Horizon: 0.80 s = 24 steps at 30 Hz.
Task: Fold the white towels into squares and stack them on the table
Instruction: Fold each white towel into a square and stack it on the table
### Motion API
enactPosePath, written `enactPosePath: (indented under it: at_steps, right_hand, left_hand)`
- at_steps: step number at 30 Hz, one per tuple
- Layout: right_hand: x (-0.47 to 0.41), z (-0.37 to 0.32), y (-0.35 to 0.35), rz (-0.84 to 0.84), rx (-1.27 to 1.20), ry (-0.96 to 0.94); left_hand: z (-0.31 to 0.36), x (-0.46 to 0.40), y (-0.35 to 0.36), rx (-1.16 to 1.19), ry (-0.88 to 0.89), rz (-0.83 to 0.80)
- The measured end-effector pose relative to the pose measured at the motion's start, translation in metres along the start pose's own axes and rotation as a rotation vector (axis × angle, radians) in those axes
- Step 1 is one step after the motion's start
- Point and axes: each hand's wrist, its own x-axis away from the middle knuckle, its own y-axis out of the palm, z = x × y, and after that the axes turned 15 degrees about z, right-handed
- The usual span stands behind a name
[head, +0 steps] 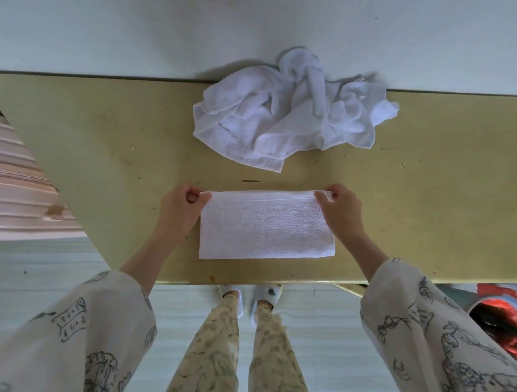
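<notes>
A white towel [265,225], folded into a wide rectangle, lies flat on the yellow table [106,167] near its front edge. My left hand [179,206] pinches its far left corner. At the far right corner, my right hand [340,209] pinches the towel in the same way. A crumpled heap of white towels [286,114] sits behind it at the table's back edge, against the wall.
A white wall [140,30] runs along the table's far edge. Pink ribbed bedding or a panel [14,184] is at the left. A bin with red contents [502,321] stands low at the right. My legs and white shoes [248,298] are below the table's front edge.
</notes>
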Motion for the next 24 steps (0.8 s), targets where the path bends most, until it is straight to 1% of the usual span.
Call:
enactPosePath:
  at_steps: [7,9,14,16,18,20,22,24]
  right_hand:
    - [0.000,0.004,0.002,0.081,-0.007,-0.021]
    - [-0.001,0.006,0.004,0.094,0.024,-0.034]
    - [-0.004,0.008,0.002,0.061,0.090,-0.067]
    - [-0.002,0.005,0.000,0.042,0.173,-0.135]
    - [0.000,0.000,0.000,0.051,0.267,-0.269]
    - [0.003,-0.008,0.004,0.053,0.307,-0.441]
    - [0.004,-0.015,0.013,0.011,0.342,-0.589]
    - [0.004,-0.020,0.022,-0.021,0.371,-0.661]
  left_hand:
    - [-0.001,0.001,0.001,0.008,-0.024,0.018]
    - [0.000,0.002,0.002,0.015,-0.028,0.029]
    - [0.002,0.005,0.002,-0.052,-0.005,0.048]
    - [0.004,0.006,0.002,-0.179,0.089,0.071]
    - [0.008,0.008,0.006,-0.294,0.304,0.101]
    - [0.015,0.010,0.015,-0.345,0.522,0.073]
    - [0.025,0.012,0.027,-0.341,0.609,0.013]
    - [0.033,0.013,0.040,-0.329,0.625,-0.029]
